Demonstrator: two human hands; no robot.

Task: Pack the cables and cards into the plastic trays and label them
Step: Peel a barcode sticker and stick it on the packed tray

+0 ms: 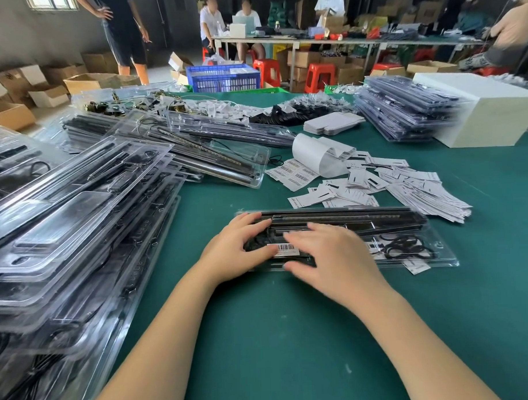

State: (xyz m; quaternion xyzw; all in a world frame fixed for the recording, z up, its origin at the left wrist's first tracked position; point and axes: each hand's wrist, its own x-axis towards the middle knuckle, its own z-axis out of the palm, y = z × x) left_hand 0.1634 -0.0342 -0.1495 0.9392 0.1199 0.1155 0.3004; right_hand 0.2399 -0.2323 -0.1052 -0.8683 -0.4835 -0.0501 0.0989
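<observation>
A clear plastic tray (438, 253) lies flat on the green table in front of me, holding long black strips, a coiled black cable (403, 245) and a white card. A white barcode label (285, 249) sits on its lid near the left end. My left hand (237, 248) rests on the tray's left end, fingers spread over the top and thumb beside the label. My right hand (330, 257) lies flat over the tray just right of the label, fingers straight and blurred.
A large slanting pile of packed trays (78, 224) fills the left. Loose white cards (406, 183) and a barcode label roll (312, 156) lie beyond the tray. Another tray stack (403, 108) and a white box (487, 111) stand at the back right. People sit at far tables.
</observation>
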